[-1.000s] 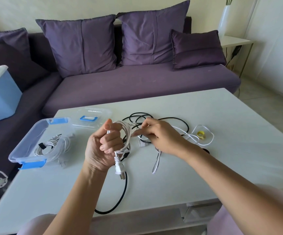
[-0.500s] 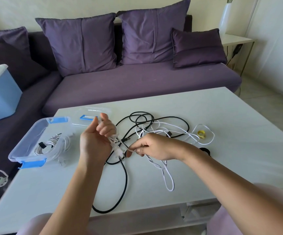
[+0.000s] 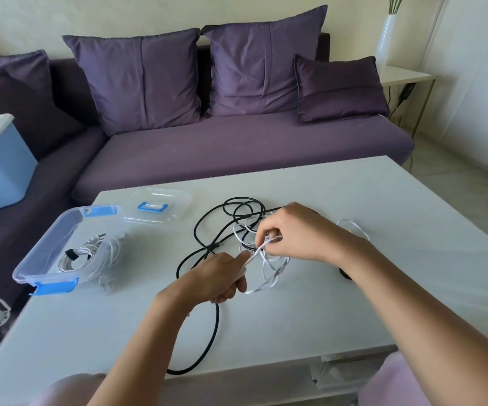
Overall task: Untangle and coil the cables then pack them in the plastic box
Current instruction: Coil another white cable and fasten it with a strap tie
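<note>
White cable (image 3: 257, 252) drawn taut above the surface (image 3: 368, 303), slanting from left grip (image 3: 222, 278), clenched on its near end, away and rightward to right grip (image 3: 292, 232), pinching the far end; slack loops beside black cable (image 3: 216, 323); plastic box (image 3: 46, 279) leftward, nearer left grip.

The white table (image 3: 383, 288) bears 1 clear plastic box (image 3: 24, 272) at its left edge, the lid (image 3: 175, 200) just behind it, and 1 black cable (image 3: 216, 326) tangled with 1 white cable (image 3: 269, 284) mid-table.
</note>
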{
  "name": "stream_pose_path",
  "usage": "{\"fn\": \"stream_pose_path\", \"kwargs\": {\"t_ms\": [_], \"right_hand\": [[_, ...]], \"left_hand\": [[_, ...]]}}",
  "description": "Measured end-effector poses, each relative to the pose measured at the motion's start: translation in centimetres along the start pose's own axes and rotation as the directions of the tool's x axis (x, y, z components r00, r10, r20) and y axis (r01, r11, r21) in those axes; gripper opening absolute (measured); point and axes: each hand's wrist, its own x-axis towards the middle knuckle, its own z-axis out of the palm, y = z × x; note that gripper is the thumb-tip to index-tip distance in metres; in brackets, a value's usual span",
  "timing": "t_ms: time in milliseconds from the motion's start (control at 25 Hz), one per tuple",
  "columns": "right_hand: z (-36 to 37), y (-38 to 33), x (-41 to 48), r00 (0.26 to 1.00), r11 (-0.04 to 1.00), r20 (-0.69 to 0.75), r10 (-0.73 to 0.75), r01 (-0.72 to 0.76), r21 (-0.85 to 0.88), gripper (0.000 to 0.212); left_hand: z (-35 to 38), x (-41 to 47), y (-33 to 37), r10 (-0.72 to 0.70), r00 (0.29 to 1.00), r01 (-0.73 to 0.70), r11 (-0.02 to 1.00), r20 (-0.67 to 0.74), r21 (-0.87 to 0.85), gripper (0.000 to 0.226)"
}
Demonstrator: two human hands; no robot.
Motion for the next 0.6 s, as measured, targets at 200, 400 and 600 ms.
{"fn": "stream_pose_path", "kwargs": {"t_ms": [200,400,600], "right_hand": [[-1.3,1.5,0.1,0.966,0.989,-0.257,-0.04,0.076,0.13,0.014],[-1.4,0.9,0.2,0.991,0.775,-0.132,-0.007,0.088,0.625,0.033],[-0.3,0.3,0.6,0.997,0.447,0.071,0.008,-0.067,0.892,0.04]], "left_hand": [[-2.2,-1.2,0.2,0.211,0.954,-0.114,0.912,0.214,-0.393,0.063],[-3.6,-1.2,-0.5,0.672,0.468,0.204,0.55,0.574,-0.81,0.049],[-3.4,-1.7,-0.2,0.835,0.464,0.302,0.163,0.295,-0.939,0.037]]}}
